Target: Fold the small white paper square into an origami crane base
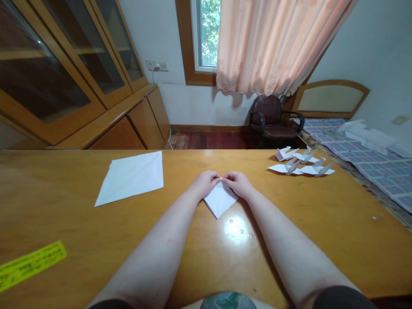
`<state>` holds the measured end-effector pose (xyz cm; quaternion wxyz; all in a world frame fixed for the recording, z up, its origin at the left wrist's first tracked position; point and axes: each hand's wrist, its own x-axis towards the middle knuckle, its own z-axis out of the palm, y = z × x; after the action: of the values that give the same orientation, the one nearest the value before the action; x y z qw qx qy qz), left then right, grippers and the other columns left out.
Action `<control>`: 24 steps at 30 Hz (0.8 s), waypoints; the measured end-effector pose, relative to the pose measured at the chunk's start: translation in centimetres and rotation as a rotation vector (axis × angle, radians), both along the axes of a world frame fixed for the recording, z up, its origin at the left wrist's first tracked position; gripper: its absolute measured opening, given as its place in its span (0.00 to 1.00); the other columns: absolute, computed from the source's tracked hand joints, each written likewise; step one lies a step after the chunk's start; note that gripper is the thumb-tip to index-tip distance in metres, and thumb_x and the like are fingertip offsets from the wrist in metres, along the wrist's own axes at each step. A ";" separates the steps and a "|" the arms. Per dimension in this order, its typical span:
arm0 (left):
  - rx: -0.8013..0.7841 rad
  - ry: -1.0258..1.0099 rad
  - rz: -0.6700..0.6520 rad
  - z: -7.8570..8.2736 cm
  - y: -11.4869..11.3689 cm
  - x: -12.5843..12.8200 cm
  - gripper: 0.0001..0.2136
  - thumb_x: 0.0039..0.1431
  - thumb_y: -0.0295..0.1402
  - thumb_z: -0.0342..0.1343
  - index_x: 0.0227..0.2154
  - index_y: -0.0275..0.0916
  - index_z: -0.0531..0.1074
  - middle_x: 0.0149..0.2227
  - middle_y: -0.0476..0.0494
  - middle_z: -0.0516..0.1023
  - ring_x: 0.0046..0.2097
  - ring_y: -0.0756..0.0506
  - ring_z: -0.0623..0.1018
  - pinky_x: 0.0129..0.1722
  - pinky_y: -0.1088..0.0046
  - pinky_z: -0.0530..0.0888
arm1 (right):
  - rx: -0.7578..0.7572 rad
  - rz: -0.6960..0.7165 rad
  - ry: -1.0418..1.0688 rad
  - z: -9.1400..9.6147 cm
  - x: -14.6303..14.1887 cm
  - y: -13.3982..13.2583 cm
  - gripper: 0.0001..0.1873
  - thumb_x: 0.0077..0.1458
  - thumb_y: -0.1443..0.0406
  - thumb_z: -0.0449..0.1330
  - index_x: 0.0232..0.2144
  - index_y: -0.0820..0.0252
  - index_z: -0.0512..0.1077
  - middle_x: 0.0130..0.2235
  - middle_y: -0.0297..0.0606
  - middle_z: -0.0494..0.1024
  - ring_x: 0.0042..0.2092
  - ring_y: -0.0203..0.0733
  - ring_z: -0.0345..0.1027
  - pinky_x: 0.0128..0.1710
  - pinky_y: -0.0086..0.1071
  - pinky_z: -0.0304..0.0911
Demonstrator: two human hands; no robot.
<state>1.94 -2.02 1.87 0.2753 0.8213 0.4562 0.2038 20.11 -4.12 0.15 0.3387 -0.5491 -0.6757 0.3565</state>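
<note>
A small folded square of white paper point(220, 200) lies on the wooden table in front of me, turned so one corner points toward me. My left hand point(207, 182) pinches its far corner from the left side. At the same corner, from the right, my right hand point(237, 183) is closed on the paper, fingertips almost meeting those of the left. The fingers cover the far tip of the square. To the right stand several folded white paper cranes point(288, 167) in a close group. On the left lies a larger flat stack or sheet of white paper point(137, 178).
The wooden table point(96, 249) carries a yellow label point(32, 264) at its left front. Beyond its far edge are a dark red armchair point(270, 113), a glass-door cabinet point(112, 109) on the left and a bed point(363, 150) with white items on the right.
</note>
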 end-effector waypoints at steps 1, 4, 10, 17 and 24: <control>-0.004 -0.005 -0.004 0.1 0.0 0.0 0.10 0.62 0.36 0.52 0.33 0.38 0.77 0.36 0.44 0.80 0.40 0.45 0.76 0.42 0.70 0.70 | 0.001 0.002 0.002 0.0 0.0 -0.1 0.15 0.52 0.55 0.59 0.26 0.61 0.75 0.24 0.33 0.74 0.28 0.35 0.64 0.27 0.28 0.55; -0.017 -0.017 0.001 0.1 0.0 0.0 0.10 0.61 0.35 0.52 0.32 0.38 0.76 0.35 0.45 0.79 0.39 0.45 0.76 0.41 0.70 0.70 | 0.002 -0.009 0.005 0.1 0.0 -0.1 0.14 0.51 0.56 0.59 0.25 0.61 0.75 0.23 0.32 0.73 0.27 0.35 0.62 0.27 0.28 0.54; -0.043 -0.070 0.025 -0.1 0.0 0.0 0.10 0.59 0.35 0.51 0.31 0.39 0.76 0.33 0.45 0.79 0.37 0.45 0.75 0.39 0.70 0.69 | -0.019 -0.034 0.033 0.0 -0.1 0.0 0.14 0.49 0.56 0.58 0.25 0.62 0.73 0.23 0.32 0.71 0.27 0.35 0.61 0.28 0.28 0.54; -0.070 -0.130 0.031 -0.5 0.1 -0.1 0.09 0.57 0.35 0.52 0.30 0.38 0.76 0.31 0.46 0.79 0.34 0.46 0.74 0.37 0.71 0.69 | -0.036 -0.020 0.009 0.2 0.0 0.0 0.13 0.49 0.56 0.58 0.24 0.61 0.70 0.22 0.30 0.68 0.27 0.35 0.59 0.27 0.28 0.53; -0.108 -0.175 0.015 -0.8 0.3 -0.2 0.10 0.56 0.37 0.52 0.28 0.38 0.76 0.27 0.49 0.76 0.31 0.48 0.72 0.32 0.73 0.66 | 0.041 0.064 -0.106 0.5 0.1 0.0 0.12 0.51 0.58 0.58 0.24 0.61 0.73 0.25 0.33 0.72 0.30 0.36 0.62 0.32 0.30 0.56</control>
<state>1.69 -1.74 1.06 0.3566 0.7808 0.4470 0.2518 20.18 -4.14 0.61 0.3021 -0.5384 -0.7171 0.3236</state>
